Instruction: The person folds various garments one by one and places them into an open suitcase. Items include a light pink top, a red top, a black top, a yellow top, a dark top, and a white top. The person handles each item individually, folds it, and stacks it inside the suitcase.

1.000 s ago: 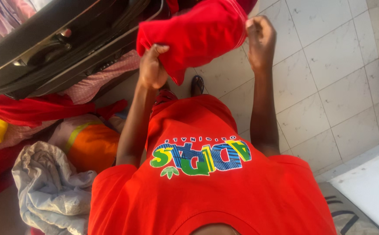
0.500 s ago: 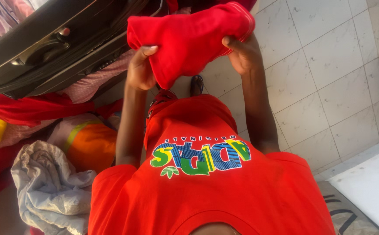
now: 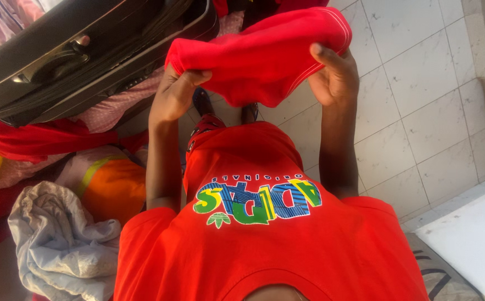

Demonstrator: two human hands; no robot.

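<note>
Both hands, left hand (image 3: 176, 96) and right hand (image 3: 334, 78), pinch a red garment (image 3: 262, 56) whose folds hide most fingers.

Head view, steeply down, close

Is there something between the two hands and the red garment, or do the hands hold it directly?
Nothing visible stands between them. The left hand grips the red garment at its left edge and the right hand at its right edge, above the tiled floor.
</note>
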